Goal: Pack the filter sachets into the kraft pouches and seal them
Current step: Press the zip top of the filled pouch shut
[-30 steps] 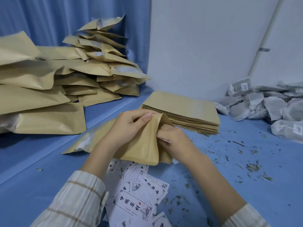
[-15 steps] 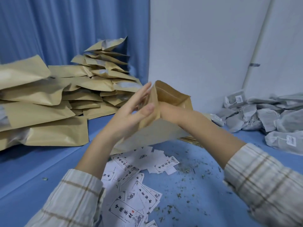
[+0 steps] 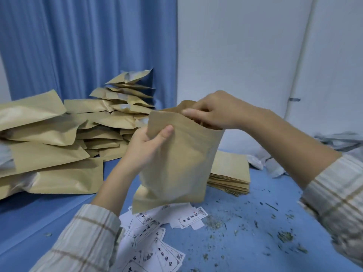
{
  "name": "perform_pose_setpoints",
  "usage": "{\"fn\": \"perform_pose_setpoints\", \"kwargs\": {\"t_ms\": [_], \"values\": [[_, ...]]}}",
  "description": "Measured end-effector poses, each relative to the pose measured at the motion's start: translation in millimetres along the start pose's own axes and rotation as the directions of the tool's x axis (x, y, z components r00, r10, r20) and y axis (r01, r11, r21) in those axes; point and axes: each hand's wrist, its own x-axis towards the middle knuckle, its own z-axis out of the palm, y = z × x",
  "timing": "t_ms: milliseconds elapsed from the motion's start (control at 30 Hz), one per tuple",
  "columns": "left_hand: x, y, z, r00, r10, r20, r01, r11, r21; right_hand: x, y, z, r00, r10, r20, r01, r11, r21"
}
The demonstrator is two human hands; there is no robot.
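A kraft pouch (image 3: 176,161) stands upright in the air over the blue table, mouth up. My left hand (image 3: 147,146) grips its left upper edge, thumb on the front panel. My right hand (image 3: 212,112) is at the mouth from above, its fingers curled over the rim and partly inside; what they hold is hidden. A flat stack of empty kraft pouches (image 3: 229,173) lies behind the held pouch. Grey filter sachets (image 3: 275,165) lie at the right edge, mostly hidden by my right forearm.
A large heap of filled kraft pouches (image 3: 59,146) covers the left and back of the blue table (image 3: 255,242). Printed white labels (image 3: 157,242) lie scattered below the held pouch. Loose tea crumbs (image 3: 282,236) litter the right side. A blue curtain and white wall stand behind.
The pouch went from lying low in both hands to being held upright and higher. My right hand moved from its side to the open mouth on top; the view tilted upward.
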Motion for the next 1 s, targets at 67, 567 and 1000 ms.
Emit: {"fn": "perform_pose_setpoints", "kwargs": {"t_ms": [67, 567, 1000], "values": [[2.6, 4.7, -1.6, 0.998, -0.031, -0.047, 0.027, 0.996, -0.08, -11.5, 10.4, -17.3, 0.998, 0.03, -0.055, -0.028, 0.999, 0.026], [-10.6, 7.1, -10.4, 0.965, -0.264, 0.004, 0.25, 0.908, -0.337, -52.5, 51.1, 8.6, 0.946, 0.247, -0.209, -0.091, 0.823, 0.561], [-13.6, -15.3, 9.3, 0.902, -0.416, -0.113, 0.346, 0.854, -0.388, -53.9, 69.7, 31.4, 0.949, 0.294, -0.116, -0.198, 0.838, 0.508]]}}
